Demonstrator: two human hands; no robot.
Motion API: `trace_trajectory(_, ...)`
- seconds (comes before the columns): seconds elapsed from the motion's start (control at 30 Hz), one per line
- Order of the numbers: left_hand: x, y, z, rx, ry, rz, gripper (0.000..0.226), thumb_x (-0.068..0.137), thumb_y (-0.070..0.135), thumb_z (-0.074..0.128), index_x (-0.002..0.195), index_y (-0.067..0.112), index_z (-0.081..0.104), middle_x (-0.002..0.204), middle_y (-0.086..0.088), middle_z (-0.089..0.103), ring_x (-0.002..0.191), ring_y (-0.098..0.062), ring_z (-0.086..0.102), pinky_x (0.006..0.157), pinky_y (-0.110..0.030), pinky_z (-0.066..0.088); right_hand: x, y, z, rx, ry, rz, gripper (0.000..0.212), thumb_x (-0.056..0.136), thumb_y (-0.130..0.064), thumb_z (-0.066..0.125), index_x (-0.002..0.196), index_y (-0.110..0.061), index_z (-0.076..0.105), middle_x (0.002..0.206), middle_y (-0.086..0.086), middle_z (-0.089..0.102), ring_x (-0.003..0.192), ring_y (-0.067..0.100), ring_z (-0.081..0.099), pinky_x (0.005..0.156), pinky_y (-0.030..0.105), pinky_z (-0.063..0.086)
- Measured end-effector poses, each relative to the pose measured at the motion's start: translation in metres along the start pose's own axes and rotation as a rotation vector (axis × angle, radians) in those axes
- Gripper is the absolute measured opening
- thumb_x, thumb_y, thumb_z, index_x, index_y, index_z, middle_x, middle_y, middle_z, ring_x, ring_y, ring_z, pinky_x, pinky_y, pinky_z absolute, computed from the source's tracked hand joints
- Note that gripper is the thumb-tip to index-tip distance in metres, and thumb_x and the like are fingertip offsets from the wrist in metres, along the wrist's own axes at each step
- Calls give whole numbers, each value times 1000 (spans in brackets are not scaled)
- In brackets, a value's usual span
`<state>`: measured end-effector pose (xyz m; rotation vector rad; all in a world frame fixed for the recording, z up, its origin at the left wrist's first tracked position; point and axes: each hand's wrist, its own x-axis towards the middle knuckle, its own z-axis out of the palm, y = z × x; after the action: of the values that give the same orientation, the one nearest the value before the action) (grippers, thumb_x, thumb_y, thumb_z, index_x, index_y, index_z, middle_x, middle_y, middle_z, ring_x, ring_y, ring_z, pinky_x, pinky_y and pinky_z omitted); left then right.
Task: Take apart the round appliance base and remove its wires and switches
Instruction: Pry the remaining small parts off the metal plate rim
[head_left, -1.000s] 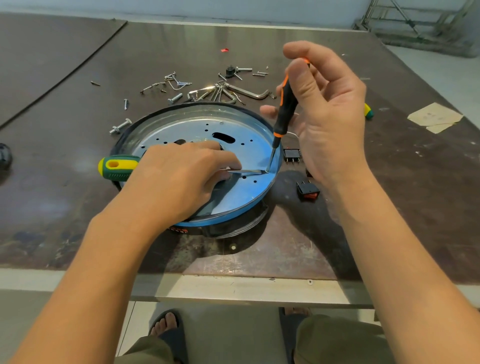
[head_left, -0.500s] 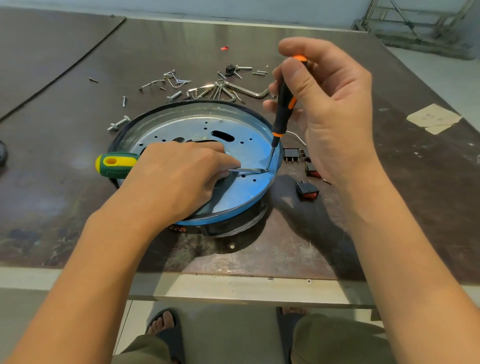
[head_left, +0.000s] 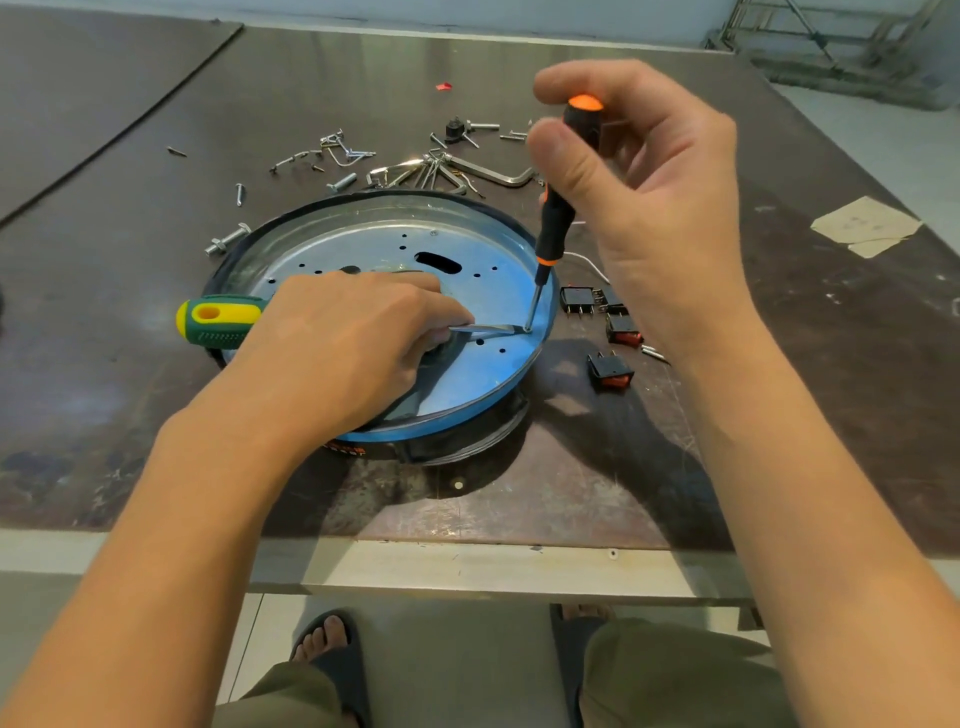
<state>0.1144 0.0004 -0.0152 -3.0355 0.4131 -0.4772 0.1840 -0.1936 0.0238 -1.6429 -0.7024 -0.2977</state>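
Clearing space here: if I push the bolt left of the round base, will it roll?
The bolt probably rolls in a short curve, its head and nut being wider than the shank. It looks metal, so likely stiff.

My left hand (head_left: 343, 353) grips the green-and-yellow screwdriver (head_left: 218, 321), its flat blade lying across the metal plate of the round appliance base (head_left: 374, 244), with the tip near the right rim. My right hand (head_left: 639, 208) pinches the black-and-orange screwdriver (head_left: 556, 218) nearly upright, and its tip meets the end of the other blade on the plate. Three black rocker switches (head_left: 610, 370) lie on the table (head_left: 571, 493) just right of the base, near a white wire (head_left: 584, 260). Loose screws (head_left: 340, 182) and hex keys (head_left: 493, 174) are scattered behind the base.
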Motion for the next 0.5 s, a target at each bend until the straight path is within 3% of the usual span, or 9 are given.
trace_trajectory(0.07, 0, 0, 0, 4, 6, -4, 22, 100, 31, 46, 111, 43, 61, 97, 14, 59, 79, -21, 60, 48, -25, 30, 0, 2, 0, -5, 8, -42, 31, 95, -7, 69, 124, 2, 64, 98, 5, 64, 93, 17, 62, 92, 51, 56)
trace_trajectory(0.17, 0, 0, 0, 14, -1, -2, 21, 100, 29, 45, 108, 40, 62, 97, 11, 58, 79, -22, 60, 48, -26, 31, 0, 3, 0, 87, 8, -21, 32, 99, 5, 57, 131, 7, 57, 113, 20, 68, 106, 34, 69, 96, 44, 58)
trace_trajectory(0.23, 0, 0, 0, 13, -4, -8, 20, 100, 28, 46, 107, 37, 62, 96, 11, 58, 77, -22, 59, 47, -26, 32, 0, 2, 0, 122, 22, 0, 28, 101, 4, 52, 128, 5, 58, 111, 19, 68, 105, 30, 69, 94, 39, 58)
trace_trajectory(0.33, 0, 0, 1, 16, -5, -10, 19, 100, 28, 45, 106, 36, 61, 96, 11, 57, 76, -23, 59, 46, -27, 33, 1, 1, 1, 59, 34, -23, 21, 99, -4, 62, 119, -1, 63, 94, -1, 64, 89, 10, 61, 87, 37, 57)
trace_trajectory(0.4, 0, 0, 1, 20, -2, -8, 19, 100, 28, 45, 106, 36, 61, 95, 10, 57, 76, -23, 60, 45, -27, 34, 2, 2, 0, 35, 21, -51, 22, 97, -4, 65, 119, -3, 62, 93, -2, 63, 89, 12, 61, 89, 41, 58)
trace_trajectory(0.5, 0, -1, 1, -2, 10, -5, 19, 99, 29, 46, 105, 38, 62, 94, 11, 57, 75, -22, 59, 46, -25, 31, 3, 5, -3, 71, 11, -20, 28, 101, 0, 52, 128, 1, 60, 104, 12, 66, 99, 27, 67, 91, 45, 59)
